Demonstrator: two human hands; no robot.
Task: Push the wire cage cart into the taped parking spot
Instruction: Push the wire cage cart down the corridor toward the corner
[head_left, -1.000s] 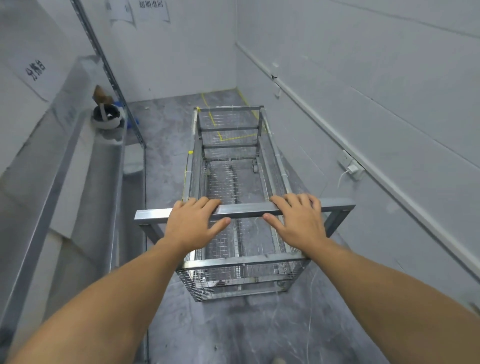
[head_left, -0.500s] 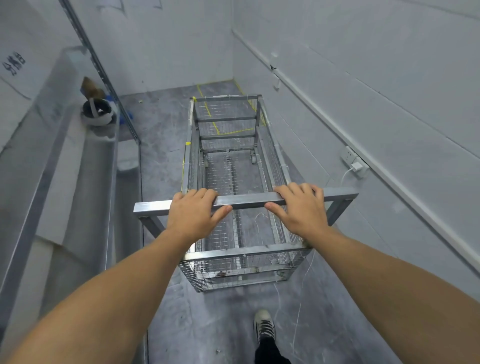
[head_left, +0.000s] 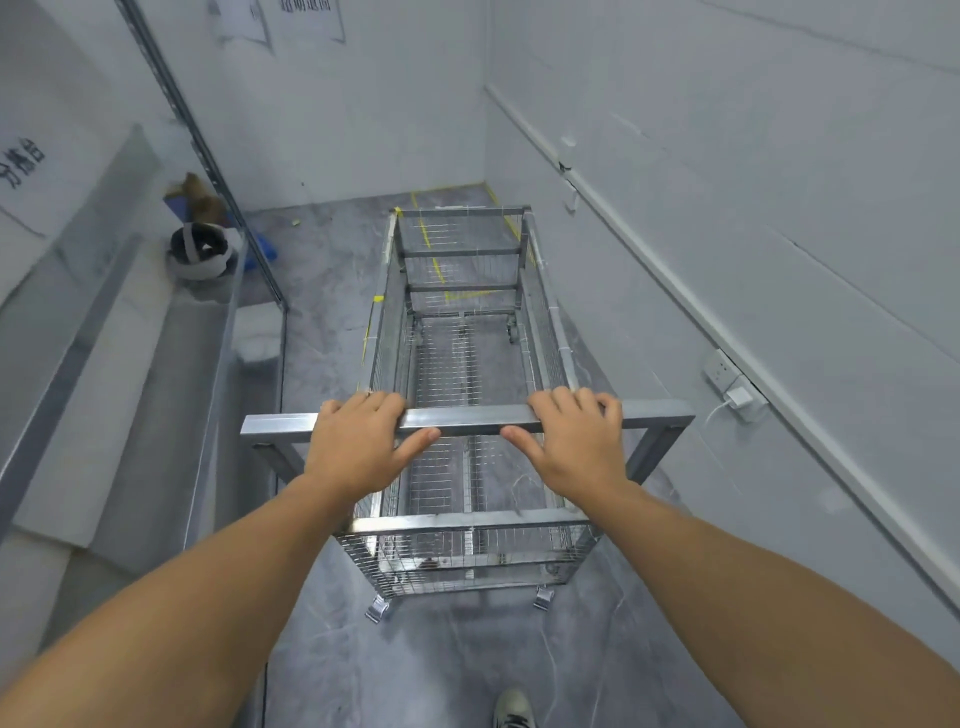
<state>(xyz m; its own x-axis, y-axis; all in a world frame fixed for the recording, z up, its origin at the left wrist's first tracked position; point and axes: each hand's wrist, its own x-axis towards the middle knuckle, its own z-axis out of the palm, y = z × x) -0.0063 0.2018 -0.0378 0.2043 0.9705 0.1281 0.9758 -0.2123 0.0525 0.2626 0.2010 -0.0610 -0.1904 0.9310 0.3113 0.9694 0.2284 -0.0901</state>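
- My left hand (head_left: 363, 441) and right hand (head_left: 574, 441) are both wrapped around the cart (head_left: 467, 364)'s handle bar (head_left: 467, 417).
- The cart's front end overlaps the yellow tape (head_left: 470, 295) lines near the far wall.
- By my judgement it is partway in; more pushing remains.

**Bare arms, one laced shoe**

Both forearms are bare from the bottom edge up to the wrists; no sleeve, watch, ring or glove shows. The left hand (head_left: 363, 444) and right hand (head_left: 574, 441) are uncovered, with short nails. Below the right hand, at the bottom edge, the toe of a pale grey-green shoe (head_left: 511, 709) with dark laces shows.
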